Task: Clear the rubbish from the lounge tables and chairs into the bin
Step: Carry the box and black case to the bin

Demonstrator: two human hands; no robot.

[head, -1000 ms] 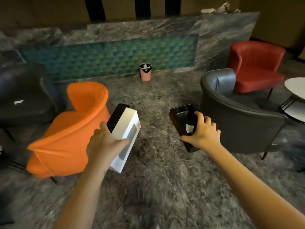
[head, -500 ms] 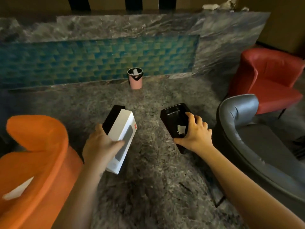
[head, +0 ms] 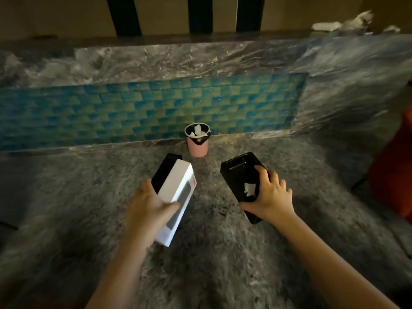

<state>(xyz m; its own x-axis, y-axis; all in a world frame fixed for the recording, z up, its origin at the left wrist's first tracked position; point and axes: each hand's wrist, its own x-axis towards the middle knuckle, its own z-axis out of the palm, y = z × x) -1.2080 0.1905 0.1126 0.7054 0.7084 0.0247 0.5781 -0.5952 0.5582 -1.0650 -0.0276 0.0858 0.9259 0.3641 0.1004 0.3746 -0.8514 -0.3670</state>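
Grey carpet runs to a stone wall with a blue-green tiled panel. The left hand (head: pixel 147 204) grips a white carton (head: pixel 176 197) with a black box (head: pixel 166 170) stacked behind it. The right hand (head: pixel 272 197) grips a black plastic tray (head: pixel 238 175) holding a white paper scrap (head: pixel 249 188). The pink bin (head: pixel 198 146) stands far centre against the wall, black-lined, with white paper already inside. The task looks about midway: this load is not yet binned, and crumpled white litter (head: pixel 343 23) lies on the wall top, far right.
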